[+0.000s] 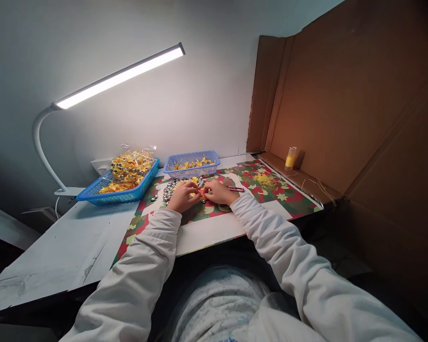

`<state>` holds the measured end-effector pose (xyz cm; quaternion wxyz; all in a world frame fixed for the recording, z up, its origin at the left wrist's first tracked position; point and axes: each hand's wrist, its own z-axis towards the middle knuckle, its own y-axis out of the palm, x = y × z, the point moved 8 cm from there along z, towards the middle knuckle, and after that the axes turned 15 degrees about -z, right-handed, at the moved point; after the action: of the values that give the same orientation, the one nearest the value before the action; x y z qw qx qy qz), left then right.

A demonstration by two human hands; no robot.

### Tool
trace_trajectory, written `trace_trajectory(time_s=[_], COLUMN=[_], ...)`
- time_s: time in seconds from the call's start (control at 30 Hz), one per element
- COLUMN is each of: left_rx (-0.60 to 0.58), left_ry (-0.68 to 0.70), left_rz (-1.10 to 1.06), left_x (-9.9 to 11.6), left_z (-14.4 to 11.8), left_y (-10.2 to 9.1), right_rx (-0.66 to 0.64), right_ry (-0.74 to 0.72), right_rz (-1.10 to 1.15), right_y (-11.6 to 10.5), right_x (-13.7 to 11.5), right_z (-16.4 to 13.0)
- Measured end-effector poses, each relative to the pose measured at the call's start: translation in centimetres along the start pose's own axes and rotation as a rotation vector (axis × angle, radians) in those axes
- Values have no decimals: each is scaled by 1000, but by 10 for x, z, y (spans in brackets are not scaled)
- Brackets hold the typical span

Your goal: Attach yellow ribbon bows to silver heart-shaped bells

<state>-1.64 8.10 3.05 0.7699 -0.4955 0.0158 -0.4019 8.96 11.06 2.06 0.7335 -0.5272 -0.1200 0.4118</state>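
The fingers of the left hand (183, 195) and the right hand (218, 192) are meeting over the table, pinching together around a small yellow piece (197, 194) — too small to tell exactly what it is, though it looks like one of the yellow ribbon bows. Both hands are curling closed on it, fingertips nearly touching each other, wrists resting on the patterned red-and-green paper (288, 197) that is covering the white table (67, 242).

Just beyond the fingers a pile of silver bells (171, 187) is lying on the paper, and just beside the right hand a small red tool (235, 189) is lying flat. Further back, a small blue basket (192, 164) is holding yellow bows, and to its left a larger blue basket (121, 190) is carrying a clear bag of finished yellow-and-silver pieces (130, 168). A tangle of yellow thread (264, 179) is sitting on the paper to the right — near it, a yellow thread spool (291, 157) is standing upright against a cardboard screen (342, 104). A white desk lamp (119, 76) is shining overhead.
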Motion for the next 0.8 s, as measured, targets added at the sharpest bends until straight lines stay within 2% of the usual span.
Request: trace_trajectory(time_s=[0.4, 0.57, 0.8], left_rx=[48, 61, 24], left_ry=[24, -9, -58], left_rz=[-35, -76, -164], left_x=[-5, -10, -15], left_z=[0, 1, 0], left_y=[0, -1, 5], right_rx=[-13, 29, 126], right_ry=[-48, -45, -47], right_rz=[-80, -87, 27], right_y=[6, 1, -8], right_x=[0, 1, 4], right_z=[-1, 0, 0])
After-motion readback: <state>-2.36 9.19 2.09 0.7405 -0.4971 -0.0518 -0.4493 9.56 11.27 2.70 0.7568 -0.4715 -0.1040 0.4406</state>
